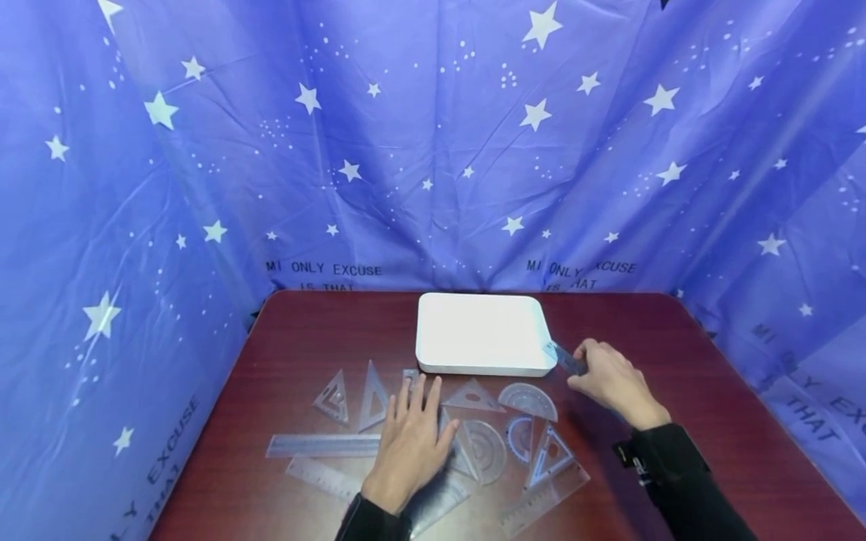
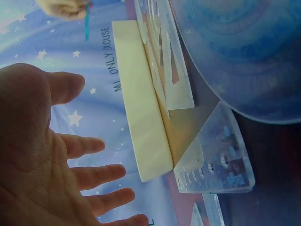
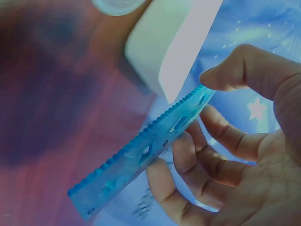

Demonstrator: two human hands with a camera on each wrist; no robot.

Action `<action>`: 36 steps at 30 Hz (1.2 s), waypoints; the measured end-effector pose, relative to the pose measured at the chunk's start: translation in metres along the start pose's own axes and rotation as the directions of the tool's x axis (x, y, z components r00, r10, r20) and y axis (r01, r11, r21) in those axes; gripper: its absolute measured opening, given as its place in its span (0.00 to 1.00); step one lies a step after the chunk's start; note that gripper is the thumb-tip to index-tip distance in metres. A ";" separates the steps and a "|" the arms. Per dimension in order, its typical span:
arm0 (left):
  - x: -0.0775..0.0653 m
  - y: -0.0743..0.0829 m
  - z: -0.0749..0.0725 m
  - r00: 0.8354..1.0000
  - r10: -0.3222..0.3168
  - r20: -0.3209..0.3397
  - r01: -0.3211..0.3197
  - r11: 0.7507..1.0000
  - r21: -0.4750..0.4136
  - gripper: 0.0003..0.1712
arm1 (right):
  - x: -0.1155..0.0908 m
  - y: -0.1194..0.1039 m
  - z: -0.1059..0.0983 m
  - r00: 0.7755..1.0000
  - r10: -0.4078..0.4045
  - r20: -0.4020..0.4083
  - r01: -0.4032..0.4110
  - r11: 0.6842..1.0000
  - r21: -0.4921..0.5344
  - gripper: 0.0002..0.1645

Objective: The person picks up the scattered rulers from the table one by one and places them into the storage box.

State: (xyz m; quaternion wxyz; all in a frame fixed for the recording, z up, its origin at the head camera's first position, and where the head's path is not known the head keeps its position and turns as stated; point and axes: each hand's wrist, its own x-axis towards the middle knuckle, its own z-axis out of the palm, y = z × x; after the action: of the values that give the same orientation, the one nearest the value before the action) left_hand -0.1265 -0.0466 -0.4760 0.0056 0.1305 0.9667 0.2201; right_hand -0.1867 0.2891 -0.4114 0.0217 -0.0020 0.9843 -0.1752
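Observation:
My right hand pinches a translucent blue stencil ruler with a wavy edge and cut-outs, thumb on one side and fingers on the other. In the head view, that ruler overlaps the right front corner of a white rectangular tray. My left hand is spread, palm down, over the clear drawing tools, its fingers straight and holding nothing. Under and beside it are a long clear ruler, a clear set square and a round protractor. The hand hides parts of several tools.
A half-round protractor and a flat set square lie in front of the tray. Farther right are a blue-edged set square and another ruler. A small set square lies left. Starry blue curtains surround the dark red table.

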 end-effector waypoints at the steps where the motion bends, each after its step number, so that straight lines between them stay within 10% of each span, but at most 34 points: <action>1: 0.000 0.000 0.000 1.000 -0.001 0.000 0.001 1.000 0.000 0.43 | 0.003 -0.005 -0.002 1.000 -0.018 -0.006 0.018 1.000 -0.005 0.24; 15: -0.007 0.001 -0.001 1.000 0.013 -0.009 -0.013 1.000 -0.008 0.41 | 0.080 -0.051 0.005 0.948 -0.306 -0.088 0.301 0.951 -0.073 0.25; 36: -0.014 0.001 -0.003 0.999 0.036 -0.010 -0.036 0.998 0.043 0.39 | 0.174 -0.087 0.024 0.857 -0.473 0.206 0.492 0.869 -0.051 0.22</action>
State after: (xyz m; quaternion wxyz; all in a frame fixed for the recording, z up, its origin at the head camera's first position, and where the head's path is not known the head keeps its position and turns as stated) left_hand -0.1126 -0.0505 -0.4739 -0.0066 0.1469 0.9687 0.2000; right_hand -0.3602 0.1976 -0.4110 0.0689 -0.2664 0.9534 -0.1236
